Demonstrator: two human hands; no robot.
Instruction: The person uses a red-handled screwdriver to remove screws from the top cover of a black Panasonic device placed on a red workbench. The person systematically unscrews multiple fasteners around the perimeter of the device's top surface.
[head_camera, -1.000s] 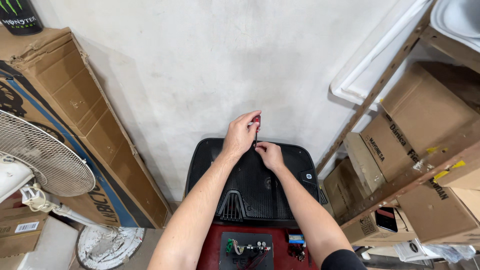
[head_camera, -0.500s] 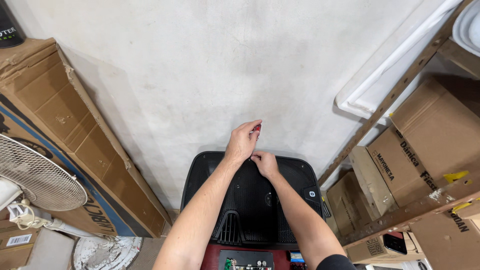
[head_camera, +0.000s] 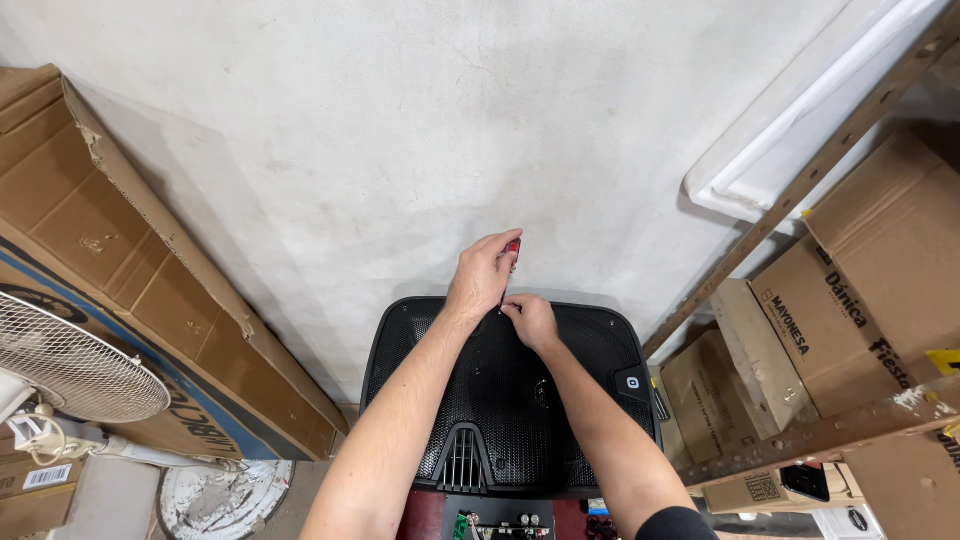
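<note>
A black speaker cabinet (head_camera: 420, 400) with a mesh grille stands against a pale wall, its top edge under my hands. My left hand (head_camera: 480, 275) is closed around a screwdriver (head_camera: 512, 248) with a red handle, held upright over the cabinet's top edge. My right hand (head_camera: 530, 320) rests on the grille just below, its fingertips pinched at the screwdriver's tip. Whatever sits under the tip is hidden by my fingers.
A large flattened cardboard box (head_camera: 130, 260) leans on the wall at left, with a white standing fan (head_camera: 70, 370) in front of it. At right, a wooden shelf frame (head_camera: 800, 200) holds several cardboard boxes (head_camera: 850, 300). A red panel with connectors (head_camera: 500, 522) sits below the speaker.
The view has tilted upward, so the speaker and hands sit lower in frame. Both hands stay at the speaker's top edge with the screwdriver; my right hand has shifted slightly under the tip.
</note>
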